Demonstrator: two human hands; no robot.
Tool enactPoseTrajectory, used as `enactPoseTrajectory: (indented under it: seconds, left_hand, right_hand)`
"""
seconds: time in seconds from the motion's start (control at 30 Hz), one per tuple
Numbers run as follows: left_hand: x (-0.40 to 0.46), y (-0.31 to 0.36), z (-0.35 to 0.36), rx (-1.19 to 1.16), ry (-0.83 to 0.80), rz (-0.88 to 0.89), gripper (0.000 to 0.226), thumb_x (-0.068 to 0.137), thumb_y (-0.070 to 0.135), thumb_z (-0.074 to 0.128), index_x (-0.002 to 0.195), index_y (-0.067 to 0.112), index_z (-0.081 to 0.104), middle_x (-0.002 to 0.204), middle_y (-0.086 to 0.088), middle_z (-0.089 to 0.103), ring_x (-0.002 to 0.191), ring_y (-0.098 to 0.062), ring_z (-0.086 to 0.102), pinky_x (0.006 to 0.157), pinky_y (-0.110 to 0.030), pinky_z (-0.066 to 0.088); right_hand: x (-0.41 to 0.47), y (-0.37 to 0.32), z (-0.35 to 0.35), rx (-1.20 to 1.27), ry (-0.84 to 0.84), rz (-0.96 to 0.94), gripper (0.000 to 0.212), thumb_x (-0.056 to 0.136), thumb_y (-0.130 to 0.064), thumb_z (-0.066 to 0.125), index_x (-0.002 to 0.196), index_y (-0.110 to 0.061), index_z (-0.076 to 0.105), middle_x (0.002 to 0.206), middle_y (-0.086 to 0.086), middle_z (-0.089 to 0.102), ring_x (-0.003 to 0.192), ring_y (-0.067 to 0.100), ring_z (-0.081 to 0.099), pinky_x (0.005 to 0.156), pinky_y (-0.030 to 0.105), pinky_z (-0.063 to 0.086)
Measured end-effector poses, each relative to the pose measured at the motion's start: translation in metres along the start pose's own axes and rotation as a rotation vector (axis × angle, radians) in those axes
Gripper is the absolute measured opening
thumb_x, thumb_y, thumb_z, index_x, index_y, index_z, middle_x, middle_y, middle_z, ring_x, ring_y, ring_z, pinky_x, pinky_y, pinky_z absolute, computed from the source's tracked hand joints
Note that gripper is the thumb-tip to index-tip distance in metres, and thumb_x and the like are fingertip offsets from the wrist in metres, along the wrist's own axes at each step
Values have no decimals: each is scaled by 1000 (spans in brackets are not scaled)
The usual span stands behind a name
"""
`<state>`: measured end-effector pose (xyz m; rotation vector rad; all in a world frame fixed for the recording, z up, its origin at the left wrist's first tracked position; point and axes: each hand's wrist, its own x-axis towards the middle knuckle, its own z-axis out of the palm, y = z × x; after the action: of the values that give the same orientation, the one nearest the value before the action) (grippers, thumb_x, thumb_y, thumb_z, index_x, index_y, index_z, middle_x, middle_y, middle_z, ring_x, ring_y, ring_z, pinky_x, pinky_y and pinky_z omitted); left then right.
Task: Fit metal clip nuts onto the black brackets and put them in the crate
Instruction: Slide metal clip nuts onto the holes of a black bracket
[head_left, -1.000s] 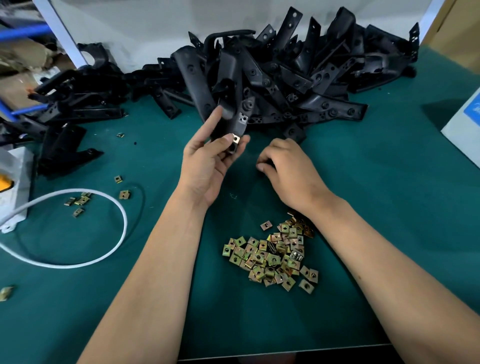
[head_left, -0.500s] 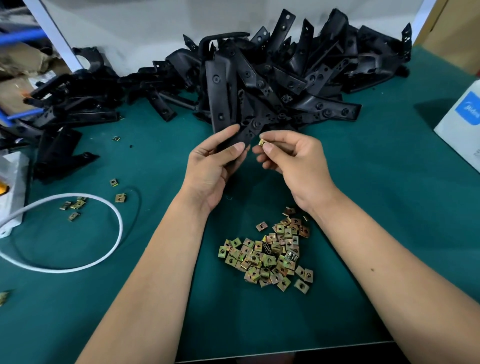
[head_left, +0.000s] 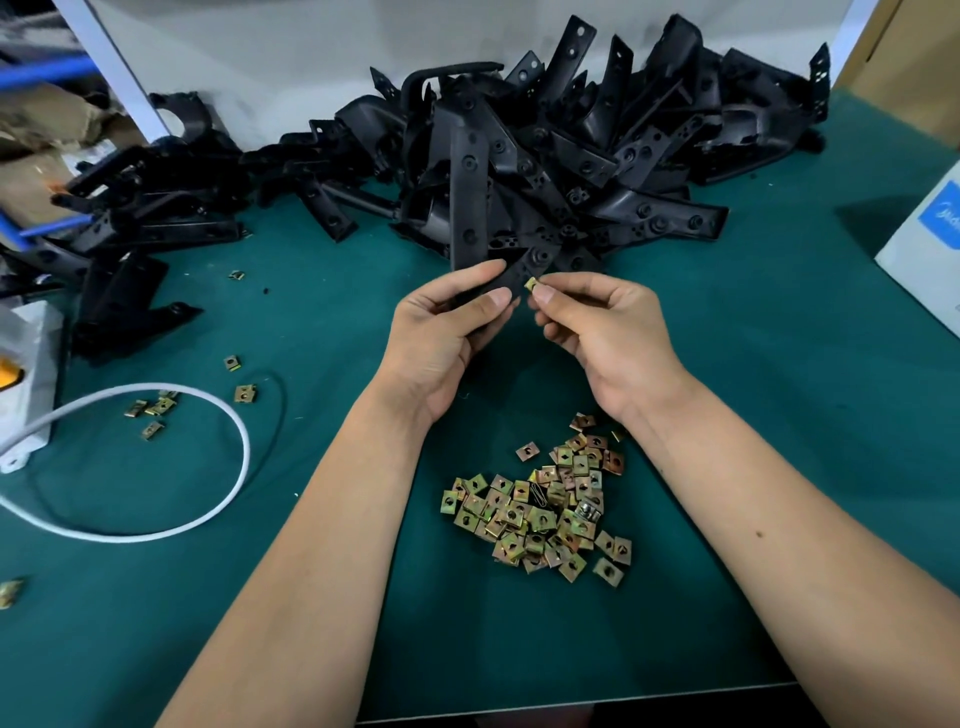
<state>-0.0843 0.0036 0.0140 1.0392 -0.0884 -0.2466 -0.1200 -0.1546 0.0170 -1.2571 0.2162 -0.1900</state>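
My left hand grips a long black bracket that stands upright above the green table, its lower end between thumb and fingers. My right hand pinches a small brass-coloured clip nut between thumb and forefinger, right at the bracket's lower tab. A heap of several loose clip nuts lies on the mat between my forearms. A big pile of black brackets fills the back of the table. No crate is in view.
More black brackets lie at the left. A white cable loops from a white box at the left edge, with a few stray clip nuts around it. A white carton stands at the right edge.
My right hand has come up from the table with a clip nut and met the bracket. My left hand has turned the bracket upright and holds it nearly still now.
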Motion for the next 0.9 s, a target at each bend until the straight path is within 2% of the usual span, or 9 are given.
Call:
enactPoseTrajectory:
  seconds: [0.5, 0.8, 0.9]
  left_hand:
    - [-2, -2, 5, -53, 7, -27, 28, 84, -11, 69, 105, 5, 76, 101, -13, 78, 97, -24, 74, 88, -27, 60]
    - [-2, -1, 8, -23, 16, -46, 28, 86, -13, 67, 107, 4, 74, 98, -12, 78, 92, -20, 75, 86, -27, 60]
    - [-3, -1, 9, -2, 20, -48, 28, 86, -14, 67, 107, 4, 74, 97, -12, 78, 89, -20, 75, 82, -25, 60]
  right_hand:
    - [0, -2, 0, 59, 37, 33, 10, 88, 8, 72, 94, 0, 74, 77, 8, 72, 67, 12, 64, 63, 20, 53]
    - [-1, -4, -1, 27, 33, 42, 8, 87, 6, 75, 92, 0, 75, 77, 9, 72, 67, 12, 65, 63, 20, 53]
    - [-2, -5, 0, 56, 61, 47, 15, 85, 8, 75, 94, -2, 71, 79, 11, 72, 66, 14, 64, 62, 21, 53]
